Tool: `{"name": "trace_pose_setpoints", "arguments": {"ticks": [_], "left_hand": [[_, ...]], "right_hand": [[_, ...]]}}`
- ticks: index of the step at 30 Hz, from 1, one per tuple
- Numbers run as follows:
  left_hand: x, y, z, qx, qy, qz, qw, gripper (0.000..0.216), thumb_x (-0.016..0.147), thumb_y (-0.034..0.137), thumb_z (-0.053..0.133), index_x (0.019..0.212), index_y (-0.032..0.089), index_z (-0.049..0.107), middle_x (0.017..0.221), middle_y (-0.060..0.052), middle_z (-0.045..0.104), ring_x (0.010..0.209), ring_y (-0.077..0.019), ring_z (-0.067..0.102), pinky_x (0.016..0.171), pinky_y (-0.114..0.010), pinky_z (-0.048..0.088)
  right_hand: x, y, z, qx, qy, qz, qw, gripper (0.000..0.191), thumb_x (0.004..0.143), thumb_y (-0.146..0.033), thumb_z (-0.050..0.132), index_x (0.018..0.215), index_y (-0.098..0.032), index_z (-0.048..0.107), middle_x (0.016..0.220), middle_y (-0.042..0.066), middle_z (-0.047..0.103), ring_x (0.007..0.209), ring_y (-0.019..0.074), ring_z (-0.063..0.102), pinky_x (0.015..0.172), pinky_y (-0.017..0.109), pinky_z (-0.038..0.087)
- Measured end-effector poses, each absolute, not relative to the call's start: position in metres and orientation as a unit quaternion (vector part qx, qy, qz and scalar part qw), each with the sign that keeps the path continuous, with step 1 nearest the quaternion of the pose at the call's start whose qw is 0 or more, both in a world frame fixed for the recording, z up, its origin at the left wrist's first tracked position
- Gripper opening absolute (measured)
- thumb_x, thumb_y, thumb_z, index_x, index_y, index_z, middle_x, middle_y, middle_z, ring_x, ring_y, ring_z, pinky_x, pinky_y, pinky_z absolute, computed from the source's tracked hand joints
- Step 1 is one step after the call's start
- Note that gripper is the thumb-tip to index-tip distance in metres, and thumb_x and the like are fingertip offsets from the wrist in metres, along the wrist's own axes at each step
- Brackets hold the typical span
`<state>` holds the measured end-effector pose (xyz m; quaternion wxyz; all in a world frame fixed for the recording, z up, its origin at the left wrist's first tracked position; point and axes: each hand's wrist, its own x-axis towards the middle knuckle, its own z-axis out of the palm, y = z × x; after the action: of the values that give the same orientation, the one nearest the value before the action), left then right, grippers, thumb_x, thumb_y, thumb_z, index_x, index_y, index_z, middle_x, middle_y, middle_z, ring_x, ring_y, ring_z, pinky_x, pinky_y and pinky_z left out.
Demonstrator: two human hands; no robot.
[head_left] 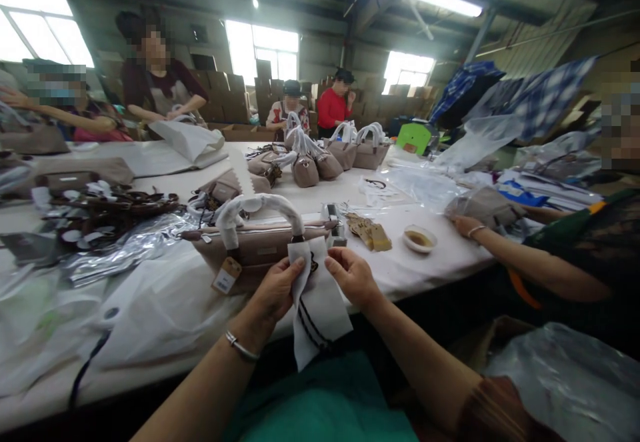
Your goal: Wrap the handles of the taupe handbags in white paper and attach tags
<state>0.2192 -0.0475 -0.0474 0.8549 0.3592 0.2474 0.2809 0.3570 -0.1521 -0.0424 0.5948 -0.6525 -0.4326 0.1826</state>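
Observation:
A taupe handbag [260, 249] lies on the white table [440, 255] in front of me, its handle wrapped in white foam and a paper tag hanging at its left end. Both my hands pinch a white sheet of wrapping [320, 309] at the bag's right end, where a dark strap shows through. My left hand [275, 289] is closed on the sheet's left edge. My right hand [353, 274] is closed on its right edge.
Several more wrapped handbags [320, 159] stand farther back. Brown straps [120, 202], silver foil [130, 249] and white dust bags [155, 309] lie at left. Paper tags [370, 232] and a small dish [420, 238] sit at right, near a co-worker's arm [525, 255]. Other people work around the table.

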Motion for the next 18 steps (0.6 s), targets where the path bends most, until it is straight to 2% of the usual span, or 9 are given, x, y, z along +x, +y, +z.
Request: {"name": "trace_pose_setpoints", "arguments": {"ticks": [3, 10, 12, 15, 18], "left_hand": [[0.218, -0.053, -0.048, 0.391, 0.265, 0.304, 0.827, 0.050, 0.062, 0.040, 0.089, 0.096, 0.010, 0.070, 0.081, -0.008, 0.072, 0.072, -0.0177, 0.066, 0.069, -0.027, 0.055], [0.215, -0.059, -0.049, 0.468, 0.335, 0.366, 0.732, 0.067, 0.058, 0.064, 0.083, 0.093, 0.008, 0.070, 0.074, -0.006, 0.068, 0.062, -0.0148, 0.057, 0.053, -0.023, 0.046], [0.214, -0.057, -0.051, 0.479, 0.340, 0.368, 0.721, 0.066, 0.057, 0.067, 0.081, 0.089, 0.009, 0.072, 0.075, -0.008, 0.069, 0.067, -0.0191, 0.061, 0.058, -0.026, 0.049], [0.214, -0.047, -0.059, 0.482, 0.332, 0.347, 0.733, 0.061, 0.060, 0.070, 0.078, 0.083, 0.014, 0.075, 0.075, -0.011, 0.071, 0.079, -0.0285, 0.067, 0.070, -0.036, 0.055], [0.213, -0.033, -0.068, 0.500, 0.324, 0.336, 0.729, 0.052, 0.066, 0.073, 0.070, 0.080, 0.024, 0.077, 0.074, -0.009, 0.072, 0.086, -0.0320, 0.069, 0.078, -0.043, 0.057]], "right_hand": [[0.350, -0.133, -0.047, -0.643, -0.422, 0.216, 0.601, 0.031, 0.084, -0.046, 0.064, 0.087, -0.015, 0.069, 0.070, 0.003, 0.064, 0.061, 0.0144, 0.054, 0.057, 0.026, 0.043], [0.334, -0.121, -0.050, -0.665, -0.419, 0.169, 0.594, 0.031, 0.079, -0.043, 0.065, 0.063, -0.018, 0.056, 0.057, -0.004, 0.047, 0.058, 0.0116, 0.041, 0.054, 0.024, 0.035], [0.336, -0.117, -0.054, -0.650, -0.406, 0.208, 0.608, 0.035, 0.077, -0.045, 0.067, 0.059, -0.018, 0.053, 0.055, -0.004, 0.045, 0.057, 0.0114, 0.039, 0.053, 0.024, 0.033], [0.344, -0.103, -0.067, -0.607, -0.375, 0.306, 0.631, 0.038, 0.071, -0.053, 0.072, 0.062, -0.018, 0.059, 0.056, -0.002, 0.052, 0.056, 0.0133, 0.044, 0.053, 0.026, 0.037], [0.352, -0.088, -0.079, -0.573, -0.368, 0.354, 0.641, 0.043, 0.064, -0.059, 0.075, 0.065, -0.017, 0.062, 0.056, 0.000, 0.055, 0.055, 0.0152, 0.048, 0.054, 0.027, 0.039]]}}
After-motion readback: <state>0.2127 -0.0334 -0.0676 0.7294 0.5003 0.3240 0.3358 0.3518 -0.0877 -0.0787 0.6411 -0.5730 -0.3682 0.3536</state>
